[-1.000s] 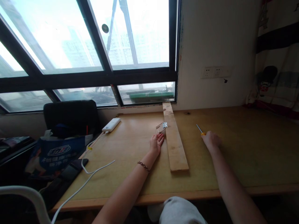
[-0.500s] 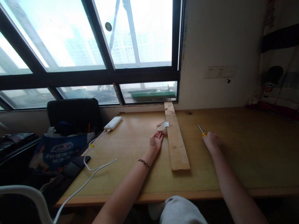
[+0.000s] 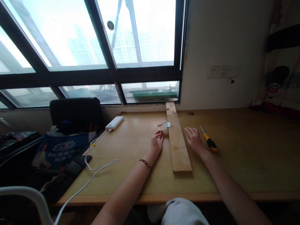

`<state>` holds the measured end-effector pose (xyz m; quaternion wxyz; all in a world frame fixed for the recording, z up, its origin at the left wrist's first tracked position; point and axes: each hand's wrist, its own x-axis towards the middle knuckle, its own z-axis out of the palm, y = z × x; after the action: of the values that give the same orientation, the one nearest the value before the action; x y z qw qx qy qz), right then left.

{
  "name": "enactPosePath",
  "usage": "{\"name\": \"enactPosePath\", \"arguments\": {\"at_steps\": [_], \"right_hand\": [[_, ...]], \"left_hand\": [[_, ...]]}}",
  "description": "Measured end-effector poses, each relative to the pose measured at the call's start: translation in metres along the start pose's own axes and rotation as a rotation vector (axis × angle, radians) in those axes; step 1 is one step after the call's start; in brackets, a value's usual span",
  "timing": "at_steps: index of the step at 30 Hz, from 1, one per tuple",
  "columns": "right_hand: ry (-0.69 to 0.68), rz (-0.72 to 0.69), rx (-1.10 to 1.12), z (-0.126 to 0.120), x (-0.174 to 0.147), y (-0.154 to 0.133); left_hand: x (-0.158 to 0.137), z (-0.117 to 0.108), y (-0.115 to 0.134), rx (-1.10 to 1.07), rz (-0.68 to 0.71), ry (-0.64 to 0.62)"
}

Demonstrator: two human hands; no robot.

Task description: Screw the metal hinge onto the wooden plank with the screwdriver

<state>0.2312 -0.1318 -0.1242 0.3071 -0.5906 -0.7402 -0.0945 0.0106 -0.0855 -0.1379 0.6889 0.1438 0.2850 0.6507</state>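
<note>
A long wooden board (image 3: 180, 147) lies lengthwise on the table, its far end near the window sill. A metal hinge (image 3: 167, 124) joins its left edge to a small wood piece (image 3: 162, 126). My left hand (image 3: 157, 141) is closed, its fingertips gripping the near edge of that small piece. Right of the board, my right hand (image 3: 195, 139) is open and holds nothing, fingers stretched toward the board without touching it. A screwdriver (image 3: 210, 143) with a yellow and black handle lies on the table just right of that hand.
A white power bank (image 3: 114, 122) with a white cable (image 3: 99, 169) lies on the table's (image 3: 131, 175) left side. Beyond the left edge stand a black chair (image 3: 75, 114) and a blue bag (image 3: 63, 153). Window and wall border the table's far side.
My right hand has let go of the screwdriver, leaving it on the table, and moved left toward the board. My left hand stays at the small wood piece. The view has shifted slightly.
</note>
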Motion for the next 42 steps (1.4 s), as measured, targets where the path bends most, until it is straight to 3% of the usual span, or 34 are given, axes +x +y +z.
{"name": "enactPosePath", "arguments": {"at_steps": [4,19,25,37,42], "right_hand": [[-0.077,-0.065,0.085,0.008,-0.003,-0.001],[-0.126,-0.005,0.216,0.012,-0.004,0.012],[-0.134,0.023,0.210,0.017,-0.004,0.013],[-0.167,0.049,0.221,0.019,-0.003,0.010],[-0.173,0.121,0.262,0.022,-0.003,0.009]], "left_hand": [[0.001,-0.002,-0.001,0.025,0.010,-0.001],[-0.003,0.001,0.002,0.056,0.001,-0.017],[-0.005,0.004,0.003,0.148,0.024,-0.092],[0.001,0.000,-0.008,0.511,0.266,-0.171],[-0.007,0.007,-0.007,0.627,0.336,-0.220]]}}
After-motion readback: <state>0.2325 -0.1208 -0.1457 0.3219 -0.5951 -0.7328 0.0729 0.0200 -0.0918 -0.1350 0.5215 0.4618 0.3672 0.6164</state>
